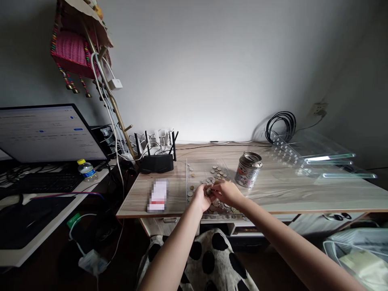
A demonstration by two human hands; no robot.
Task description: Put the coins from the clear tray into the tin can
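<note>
Both hands meet over a clear, shallow tray [186, 178] with many loose coins [216, 169] in it, at the front of the wooden desk. My left hand [202, 198] is cupped, palm up, with coins in its curled fingers. Close against it, my right hand [226, 191] pinches a coin at the left palm. The exact number of coins in the hands is too small to make out. To the right of the tray stands an upright metal can [248, 171] with a printed pattern and a silver top.
A black router [157, 163] and a blurred pale item [158, 196] are left of the tray. Clear acrylic shelving [318, 161] and a coiled black cable [281, 126] occupy the right. A bottle [87, 171] stands by the monitor [51, 133]. The desk's front edge [133, 216] runs near my lap.
</note>
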